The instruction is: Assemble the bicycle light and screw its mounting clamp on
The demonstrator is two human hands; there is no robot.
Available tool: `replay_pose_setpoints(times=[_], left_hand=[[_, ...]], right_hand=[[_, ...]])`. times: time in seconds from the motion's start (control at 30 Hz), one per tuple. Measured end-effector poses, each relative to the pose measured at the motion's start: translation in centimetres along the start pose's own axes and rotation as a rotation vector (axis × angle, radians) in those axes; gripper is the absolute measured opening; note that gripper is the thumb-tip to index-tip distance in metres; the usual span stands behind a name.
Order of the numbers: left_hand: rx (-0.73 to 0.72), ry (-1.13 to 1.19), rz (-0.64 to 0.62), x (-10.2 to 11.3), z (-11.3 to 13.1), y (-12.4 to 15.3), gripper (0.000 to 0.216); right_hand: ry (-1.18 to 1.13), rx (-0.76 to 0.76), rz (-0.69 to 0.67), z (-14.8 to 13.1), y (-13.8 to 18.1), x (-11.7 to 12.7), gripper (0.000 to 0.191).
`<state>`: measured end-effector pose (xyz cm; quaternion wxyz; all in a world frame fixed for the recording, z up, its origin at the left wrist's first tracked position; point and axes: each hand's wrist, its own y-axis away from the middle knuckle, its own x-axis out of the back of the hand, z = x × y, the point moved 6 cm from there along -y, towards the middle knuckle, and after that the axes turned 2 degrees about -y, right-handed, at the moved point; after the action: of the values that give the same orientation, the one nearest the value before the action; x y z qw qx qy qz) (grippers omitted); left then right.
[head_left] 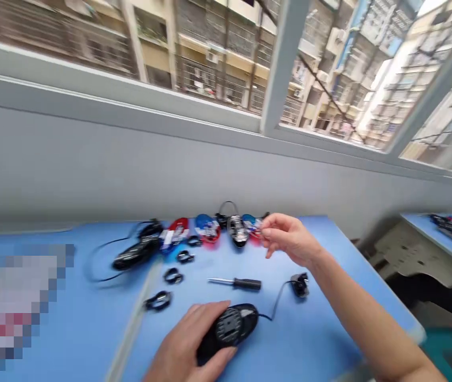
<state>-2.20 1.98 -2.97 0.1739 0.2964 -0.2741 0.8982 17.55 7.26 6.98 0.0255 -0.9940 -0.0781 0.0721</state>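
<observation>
My left hand (186, 345) is wrapped round a black computer mouse (229, 329) that lies upside down on the blue table (313, 339). The mouse's cable runs right to a small black coil (299, 284). My right hand (287, 239) hovers near the back of the table with its fingers pinched together close to a red and blue mouse part (252, 226); whether it holds anything I cannot make out. A black-handled screwdriver (237, 283) lies between the two hands.
A row of mouse shells (205, 228) and a black mouse with cable (136, 252) lie along the back edge. Small black rings (172, 275) sit left of the screwdriver. A grey wall and windows rise behind. Another table (441, 233) stands at right.
</observation>
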Motion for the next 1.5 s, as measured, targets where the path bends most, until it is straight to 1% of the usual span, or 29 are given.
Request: replay_pose_setpoints(times=[0.07,0.13,0.27,0.33,0.47,0.53,0.63,0.67,0.73,0.8,0.83,0.87,0.93,1.1,1.27,1.37,1.5], left_hand=[[-0.014,0.002,-0.113,0.0,1.1,-0.2,0.042],[0.009,0.008,-0.161,0.2,1.6,-0.4,0.043],[0.024,0.029,-0.144,0.5,1.9,-0.5,0.048],[0.021,0.034,-0.150,0.3,2.0,-0.4,0.046],[0.027,0.033,-0.147,0.1,1.9,-0.3,0.043],[0.038,0.032,-0.150,-0.1,1.8,-0.3,0.044],[0.071,0.043,-0.149,-0.1,1.6,-0.3,0.044],[0.085,0.054,-0.150,0.0,1.6,-0.3,0.044],[0.086,0.094,-0.159,0.1,1.7,-0.4,0.046],[0.058,0.142,-0.178,0.2,2.0,-0.5,0.055],[0.045,0.161,-0.185,0.3,2.2,-0.6,0.061],[0.043,0.172,-0.190,0.3,2.3,-0.6,0.066],[0.057,0.177,-0.195,0.4,2.2,-0.7,0.070],[0.041,0.193,-0.172,0.3,2.3,-0.6,0.068],[0.034,0.195,-0.135,0.3,2.2,-0.6,0.065],[0.024,0.180,-0.166,0.1,2.0,-0.6,0.065],[0.071,0.127,-0.168,-0.2,1.3,-0.3,0.051]], right_hand=[[0.036,-0.008,-0.009,0.8,0.2,-0.6,0.024],[0.056,-0.023,-0.056,1.8,0.1,-1.4,0.021],[0.095,-0.072,-0.168,3.8,-0.3,-4.2,0.023],[0.113,-0.105,-0.203,4.8,-0.4,-5.7,0.022],[0.133,-0.101,-0.255,6.1,-1.4,-8.3,0.011],[0.205,-0.106,-0.282,6.6,-2.0,-9.5,0.007],[0.461,-0.097,-0.333,7.3,-3.0,-11.2,0.019],[0.595,-0.054,-0.351,7.3,-3.2,-11.8,0.021],[0.960,0.097,-0.408,7.2,-3.5,-13.0,0.022],[1.296,0.242,-0.472,7.2,-3.5,-14.3,0.022],[1.407,0.280,-0.506,7.4,-3.5,-14.9,0.024],[1.476,0.298,-0.541,7.6,-3.5,-15.3,0.025],[1.528,0.310,-0.590,7.8,-3.6,-16.1,0.024],[1.638,0.337,-0.651,8.3,-3.8,-17.1,0.021],[1.647,0.369,-0.669,8.5,-3.8,-17.2,0.016],[1.616,0.386,-0.645,8.0,-3.9,-16.8,0.015],[1.551,0.382,-0.543,6.6,-3.9,-14.9,0.026]])
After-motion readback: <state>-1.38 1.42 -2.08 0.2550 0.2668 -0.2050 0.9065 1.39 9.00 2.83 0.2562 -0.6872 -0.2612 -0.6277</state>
